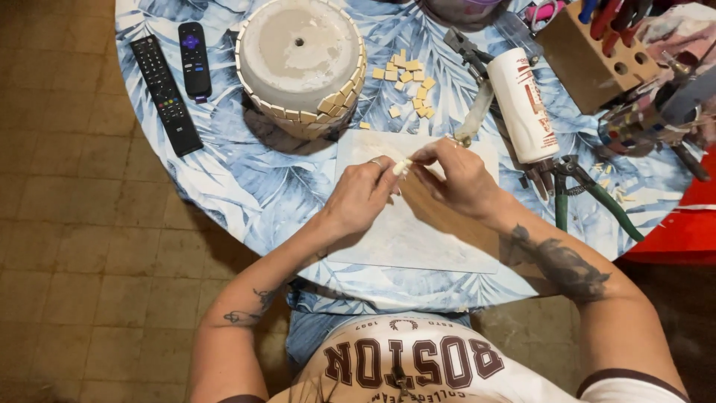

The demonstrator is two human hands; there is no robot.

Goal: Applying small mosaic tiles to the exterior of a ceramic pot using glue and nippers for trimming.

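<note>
A small cream mosaic tile piece (402, 166) is pinched between the fingertips of the left hand (361, 195) and the right hand (460, 177), just above centre of the frame, over a white work board (418, 239). Both hands are closed on it, thumbs and forefingers meeting at its ends. The piece is judged light, stiff and brittle, likely with sharp cut edges; its smallness makes it easy to drop, so it is best taken by its narrow edges with fingertips only. Counted: one tile piece in hand; about fifteen loose tile pieces (406, 78) scattered at upper centre, exact number uncertain as some overlap. One upturned flowerpot (300, 63), partly clad with tile rows along its rim, is seen at upper centre-left. Two black remote controls (165, 93) lie at upper left. One white glue bottle (522, 104) lies on its side at upper right, and one pair of green-handled nippers (589, 194) is noted at right. The whole rests on a leaf-print tablecloth (224, 172).
</note>
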